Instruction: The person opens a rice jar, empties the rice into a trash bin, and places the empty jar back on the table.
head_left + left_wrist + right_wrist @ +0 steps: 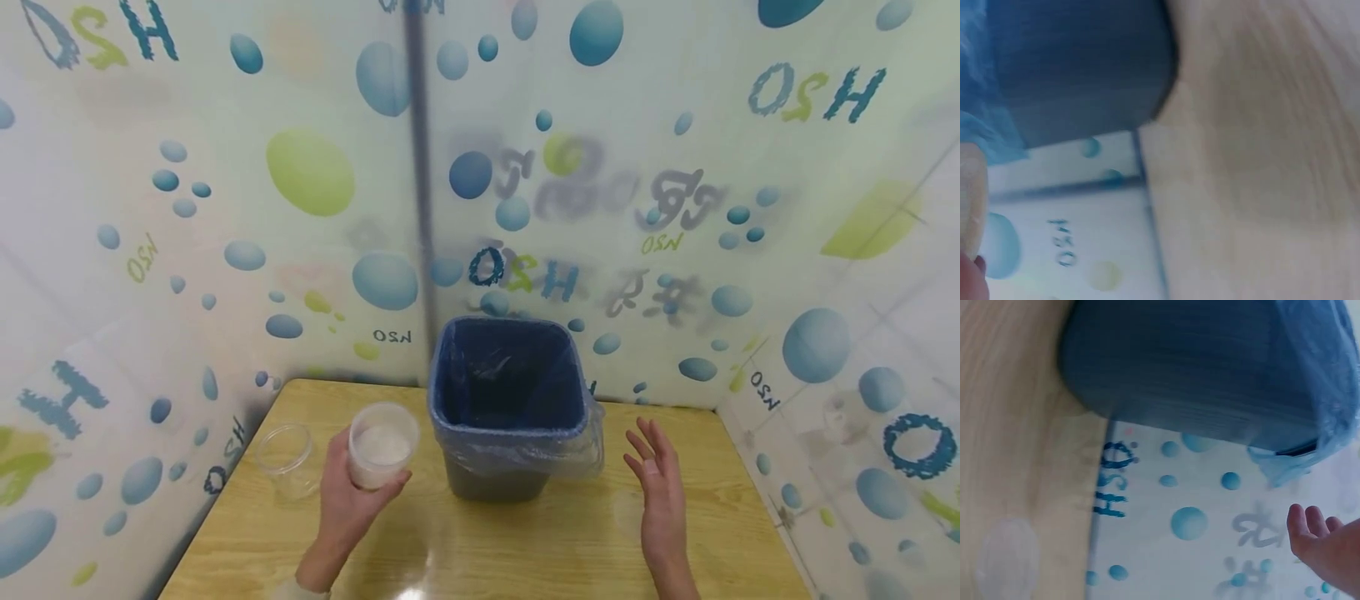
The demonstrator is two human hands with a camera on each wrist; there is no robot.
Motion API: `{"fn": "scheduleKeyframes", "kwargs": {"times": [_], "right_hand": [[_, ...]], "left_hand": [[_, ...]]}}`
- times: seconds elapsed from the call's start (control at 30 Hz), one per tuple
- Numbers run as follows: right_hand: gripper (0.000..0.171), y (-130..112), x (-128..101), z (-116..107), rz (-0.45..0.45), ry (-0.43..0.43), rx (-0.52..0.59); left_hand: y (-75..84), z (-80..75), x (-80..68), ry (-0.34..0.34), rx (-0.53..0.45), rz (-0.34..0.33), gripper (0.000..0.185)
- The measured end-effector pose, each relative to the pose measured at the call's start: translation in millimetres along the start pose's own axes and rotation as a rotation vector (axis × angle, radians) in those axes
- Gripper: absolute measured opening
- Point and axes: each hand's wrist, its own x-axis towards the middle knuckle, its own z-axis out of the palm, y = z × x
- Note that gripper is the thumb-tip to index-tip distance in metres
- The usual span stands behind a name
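Two hands show in my head view. Left hand grips a white-filled cup, raised near-left of the lined bin; an empty clear jar stands further left. Right hand hovers spread, right of the bin. Only my right wrist view shows the bin's underside.
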Motion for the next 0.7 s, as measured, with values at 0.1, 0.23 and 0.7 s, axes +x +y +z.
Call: {"fn": "scheduleKeyframes", "kwargs": {"times": [0.1,0.23,0.7], "right_hand": [[0.05,-8,0,3,-0.034,-0.013,0.014],[0.049,-19,1,7,-0.027,-0.025,0.012],[0.051,-49,-1,32,-0.071,-0.119,0.021]], "left_hand": [[17.2,-0.9,3.6,-0.021,0.003,0.027,0.099],[40.6,-1.9,5.4,-0.022,0.018,0.069,0.098],[71.0,3.1,3.6,-0.17,0.045,0.297,0.09]]}}
